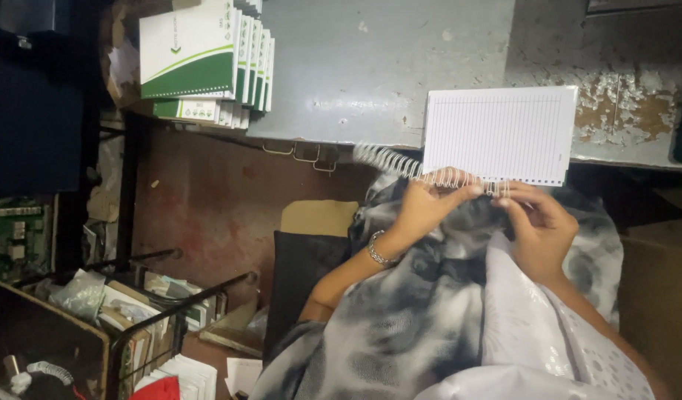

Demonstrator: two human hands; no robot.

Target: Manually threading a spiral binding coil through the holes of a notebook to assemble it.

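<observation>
Fingers (459,194) of both hands pinch wire coil (400,164) at pad (496,133) edge overhanging bench (370,67).

The ruled sheets (498,133) are white with thin grey lines. The wire coil (400,164) is silver-white. The stacked notebooks (200,59) have white covers with a dark green band and a light green stripe. The tabletop (370,67) is grey, with rusty brown patches. The scarf (422,311) has a grey, black and white cloudy pattern. The floor (222,192) is dark red-brown.
</observation>
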